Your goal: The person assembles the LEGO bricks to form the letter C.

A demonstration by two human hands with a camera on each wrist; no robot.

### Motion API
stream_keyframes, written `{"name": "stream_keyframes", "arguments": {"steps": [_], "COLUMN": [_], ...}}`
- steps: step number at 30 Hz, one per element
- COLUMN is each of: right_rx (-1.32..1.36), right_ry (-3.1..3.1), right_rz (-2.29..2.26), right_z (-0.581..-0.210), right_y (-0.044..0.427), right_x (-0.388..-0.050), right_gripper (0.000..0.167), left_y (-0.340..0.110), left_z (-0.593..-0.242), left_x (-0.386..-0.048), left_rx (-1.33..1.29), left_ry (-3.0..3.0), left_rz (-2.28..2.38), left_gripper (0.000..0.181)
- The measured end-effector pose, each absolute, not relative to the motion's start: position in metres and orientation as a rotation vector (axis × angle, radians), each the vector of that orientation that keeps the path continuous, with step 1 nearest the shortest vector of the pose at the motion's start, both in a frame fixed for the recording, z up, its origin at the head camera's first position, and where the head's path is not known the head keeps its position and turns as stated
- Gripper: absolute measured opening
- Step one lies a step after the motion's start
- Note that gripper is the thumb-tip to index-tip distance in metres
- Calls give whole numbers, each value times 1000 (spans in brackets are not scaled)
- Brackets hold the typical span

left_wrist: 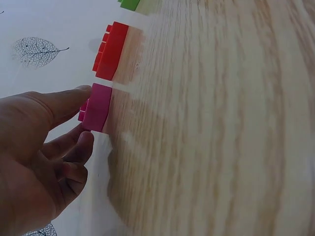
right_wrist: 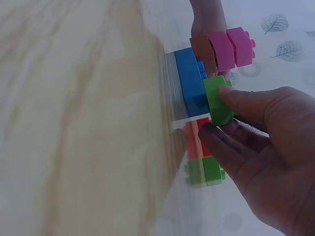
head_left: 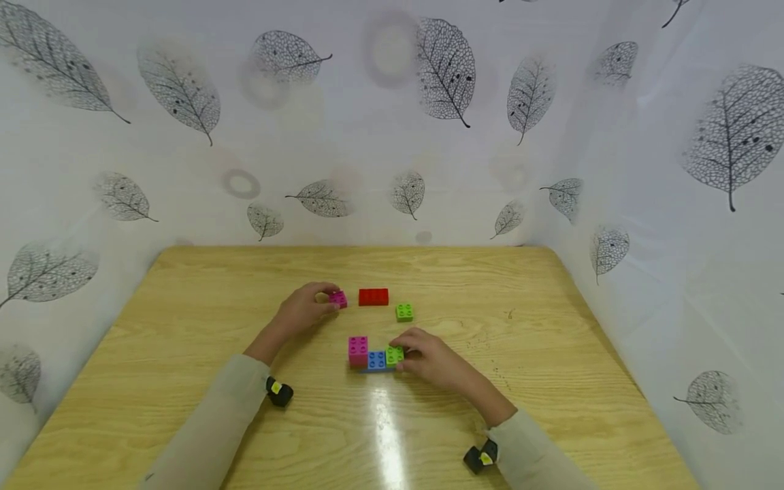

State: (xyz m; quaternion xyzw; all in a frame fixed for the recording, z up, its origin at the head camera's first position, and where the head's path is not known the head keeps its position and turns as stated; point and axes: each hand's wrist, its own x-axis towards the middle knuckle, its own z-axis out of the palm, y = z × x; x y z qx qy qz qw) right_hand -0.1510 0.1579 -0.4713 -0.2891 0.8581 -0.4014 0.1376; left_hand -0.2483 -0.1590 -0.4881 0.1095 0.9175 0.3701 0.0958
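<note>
The left hand (head_left: 304,313) has its thumb and a finger at opposite sides of a small pink brick (head_left: 338,299), which rests on the table; in the left wrist view the hand (left_wrist: 42,152) pinches this pink brick (left_wrist: 98,107). Between thumb and fingers, the right hand (head_left: 437,361) holds a green brick (head_left: 395,355) at the right end of a long blue brick (head_left: 376,360). Pink bricks (head_left: 358,350) are stacked at its left end. From the right wrist, the green brick (right_wrist: 218,101) is against the studded side of the blue brick (right_wrist: 191,81); an orange-brown brick (right_wrist: 203,54) lies under the pink ones.
Beyond the blue brick lie a red brick (head_left: 373,297), right of the left hand's pink brick, and another green brick (head_left: 404,312). A leaf-patterned white cloth (head_left: 367,136) stands behind and beside the wooden table (head_left: 490,286).
</note>
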Motion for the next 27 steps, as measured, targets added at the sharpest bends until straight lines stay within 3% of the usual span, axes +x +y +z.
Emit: {"name": "stream_keyframes", "arguments": {"steps": [27], "right_rx": [-859], "right_ry": [2497], "right_rz": [-1163], "right_z": [-474], "right_y": [159], "right_x": [-151], "right_gripper": [38], "left_y": [-147], "left_z": [-484], "left_x": [-247], "left_rx": [392], "left_ry": [2746], "left_rz": [1030], "left_gripper": [38]}}
